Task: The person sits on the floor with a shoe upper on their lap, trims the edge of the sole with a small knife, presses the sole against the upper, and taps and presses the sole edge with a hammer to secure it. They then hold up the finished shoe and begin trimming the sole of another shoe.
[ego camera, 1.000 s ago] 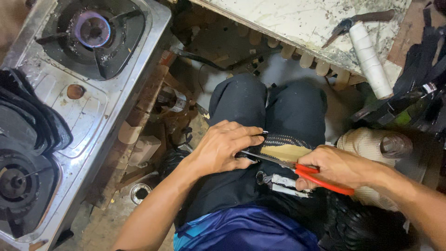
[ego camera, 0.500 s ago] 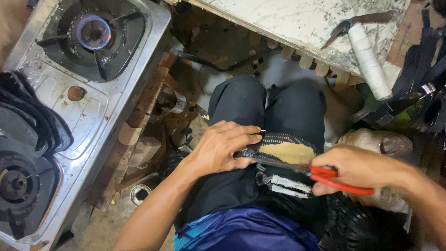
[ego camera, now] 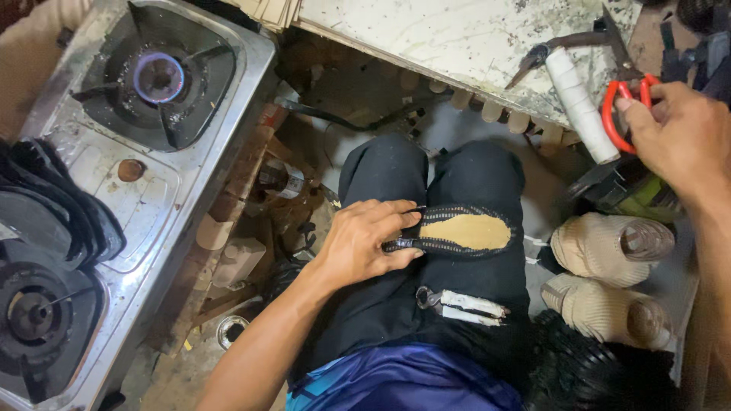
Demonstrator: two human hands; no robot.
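My left hand (ego camera: 364, 243) presses down on a tan shoe sole with a black stitched edge (ego camera: 464, 230) that lies across my black-trousered lap. The fingers pinch the sole's left end. My right hand (ego camera: 678, 129) is up at the right, by the edge of a white marbled board (ego camera: 426, 38), holding red-handled scissors (ego camera: 620, 114) by the handles. The scissor blades lie on the board next to a white roll (ego camera: 580, 105). A second piece with white strips and a metal ring (ego camera: 457, 303) rests lower on my lap.
A steel two-burner gas stove (ego camera: 145, 190) stands at the left, its far burner (ego camera: 158, 78) lit with a blue flame. Black sole pieces (ego camera: 53, 221) are stacked on the near burner. Two cream thread cones (ego camera: 609, 243) lie at the right. Scraps litter the floor.
My right hand has lifted the red scissors off my lap and carried them up and right to the board's edge. My left hand stays on the sole.
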